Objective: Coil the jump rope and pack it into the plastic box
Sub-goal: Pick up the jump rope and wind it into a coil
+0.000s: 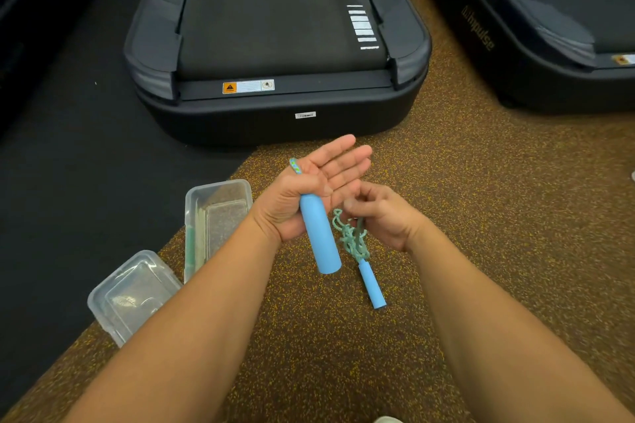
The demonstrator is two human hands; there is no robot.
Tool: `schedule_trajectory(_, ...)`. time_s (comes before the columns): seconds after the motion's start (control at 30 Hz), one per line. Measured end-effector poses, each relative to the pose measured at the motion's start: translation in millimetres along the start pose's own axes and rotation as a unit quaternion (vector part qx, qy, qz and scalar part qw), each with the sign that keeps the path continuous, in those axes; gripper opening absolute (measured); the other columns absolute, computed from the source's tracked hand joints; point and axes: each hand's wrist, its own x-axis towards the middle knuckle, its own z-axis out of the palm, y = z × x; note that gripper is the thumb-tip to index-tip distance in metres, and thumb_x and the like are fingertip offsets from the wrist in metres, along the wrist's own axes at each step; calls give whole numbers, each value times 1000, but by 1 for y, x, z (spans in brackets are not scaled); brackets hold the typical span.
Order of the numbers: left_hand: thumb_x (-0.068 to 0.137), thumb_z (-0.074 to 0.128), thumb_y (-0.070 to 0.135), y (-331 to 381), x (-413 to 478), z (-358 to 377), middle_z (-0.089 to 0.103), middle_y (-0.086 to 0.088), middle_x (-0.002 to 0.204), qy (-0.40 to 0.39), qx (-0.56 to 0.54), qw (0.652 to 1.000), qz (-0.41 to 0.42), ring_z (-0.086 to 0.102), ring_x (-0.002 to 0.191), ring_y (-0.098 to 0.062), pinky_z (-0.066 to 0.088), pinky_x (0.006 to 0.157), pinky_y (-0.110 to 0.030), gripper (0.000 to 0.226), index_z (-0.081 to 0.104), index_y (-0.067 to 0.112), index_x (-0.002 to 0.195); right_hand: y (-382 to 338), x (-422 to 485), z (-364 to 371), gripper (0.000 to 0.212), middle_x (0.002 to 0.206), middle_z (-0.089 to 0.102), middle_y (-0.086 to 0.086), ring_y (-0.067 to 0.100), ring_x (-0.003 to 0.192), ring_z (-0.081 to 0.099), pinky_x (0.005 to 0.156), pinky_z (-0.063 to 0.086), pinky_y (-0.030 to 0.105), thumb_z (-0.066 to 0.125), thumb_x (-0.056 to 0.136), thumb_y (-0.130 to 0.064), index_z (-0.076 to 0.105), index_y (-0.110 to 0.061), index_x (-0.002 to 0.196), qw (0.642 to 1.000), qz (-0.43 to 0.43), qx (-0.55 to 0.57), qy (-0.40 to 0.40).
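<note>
My left hand (309, 189) is palm up with fingers stretched out, its thumb pinning a light blue jump rope handle (319, 237) that points down toward me. A loop of the green-blue rope (294, 165) shows behind the thumb. My right hand (381, 216) pinches the bunched rope (352, 239), which hangs in a tangle below its fingers. The second blue handle (372, 288) dangles at the end of that tangle, close to the floor. The clear plastic box (216, 216) stands open on the floor to the left of my left wrist.
A clear lid (130, 295) lies left of my left forearm, at the edge where brown speckled flooring (481, 216) meets black matting (68, 165). A treadmill's rear end (275, 96) sits straight ahead; another treadmill (549, 45) is at the right.
</note>
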Motion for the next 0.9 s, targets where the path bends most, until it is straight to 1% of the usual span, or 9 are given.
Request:
schedule_trajectory(0.03,65,39,-14,1,0,-1,41,-19,146,6,4,1000,1,38,136,-32,30,112,-43,80,36,5,142,4,-6,4,20,72,64,-5,4,62,61,60,50,19,68,80,-5,63,3,98,998,37,58,6)
schedule_trajectory(0.13,66,36,-14,2,1,-3,44,-14,145,24,45,999,-4,40,136,-27,25,115,-44,79,39,9,141,10,-18,9,31,69,61,-1,7,60,57,63,47,22,73,75,-2,60,13,99,998,59,10,-27)
schedule_trajectory(0.27,62,40,-15,2,2,-5,48,-11,143,69,96,993,-18,41,135,-23,24,115,-41,85,37,11,143,-14,-11,7,7,69,65,-4,7,62,59,62,50,19,73,79,-7,69,-11,84,993,61,-45,-95)
schedule_trajectory(0.47,65,46,-17,5,-1,-14,46,-12,144,69,125,988,-63,42,134,-21,32,112,-34,84,32,9,145,-32,-9,-18,6,64,63,-4,13,58,57,59,47,26,72,81,-17,67,-14,78,980,67,-169,-84)
schedule_trajectory(0.57,75,51,-11,4,-2,-14,49,-12,141,44,117,988,-90,54,123,-19,43,102,-28,74,32,7,144,-45,-8,-22,4,71,64,-3,18,69,59,69,51,36,69,83,-19,69,-15,84,969,48,-229,-77)
schedule_trajectory(0.67,82,51,-4,4,-5,-13,55,-11,133,9,142,985,-102,58,111,-17,41,101,-32,62,37,5,142,-65,-13,-19,16,86,65,-11,6,78,59,76,51,24,64,87,-22,65,-38,89,971,-5,-228,-70)
schedule_trajectory(0.73,84,50,-2,6,-6,-10,62,-6,117,-10,160,981,-110,59,101,-14,40,98,-33,49,47,4,133,-78,-16,-18,14,80,64,-13,6,76,59,70,49,21,62,89,-24,64,-37,85,970,-19,-234,-58)
schedule_trajectory(0.8,82,56,-1,9,-7,-6,65,0,95,-22,163,978,-127,59,87,-10,44,90,-29,33,57,7,114,-88,-20,-18,7,71,60,-10,7,68,55,67,44,24,62,89,-23,69,-23,86,962,-10,-269,-37)
schedule_trajectory(0.9,74,66,-2,9,-8,1,57,-13,102,-8,209,967,-145,56,99,-22,47,92,-32,29,59,8,99,-102,-27,-17,4,66,58,-7,3,59,48,61,41,23,67,85,-15,71,-14,86,965,-28,-260,-5)
